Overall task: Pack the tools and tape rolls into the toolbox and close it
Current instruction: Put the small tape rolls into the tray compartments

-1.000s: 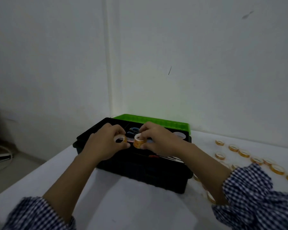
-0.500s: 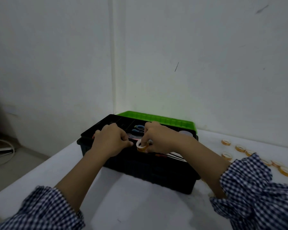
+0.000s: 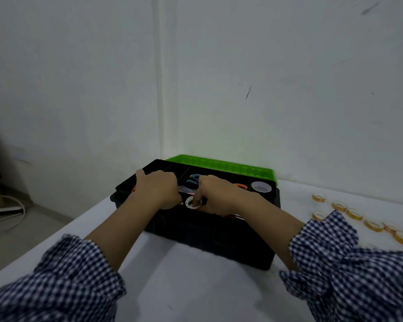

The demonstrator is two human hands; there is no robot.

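Note:
A black toolbox [image 3: 209, 238] with its green lid [image 3: 221, 164] folded back stands open on the white table. Both hands reach into it. My right hand [image 3: 216, 194] pinches a small tape roll [image 3: 192, 202] with a white core, low in the front compartment. My left hand [image 3: 157, 188] is curled shut beside it; what its fingers hold is hidden. Blue scissor handles [image 3: 194, 178] and a larger white tape roll [image 3: 261, 187] lie inside the box. Several amber tape rolls [image 3: 354, 213] sit loose on the table to the right.
The box stands near the room corner, with white walls [image 3: 265, 89] behind and to the left. The table edge [image 3: 56, 235] runs diagonally on the left, with floor and a white cable [image 3: 12, 209] beyond. Checked sleeves [image 3: 349, 263] fill the lower corners.
Both hands have sunk lower into the toolbox with their tape rolls. The left hand's roll, visible a second ago, is now hidden under its fingers. The view has tilted up a little.

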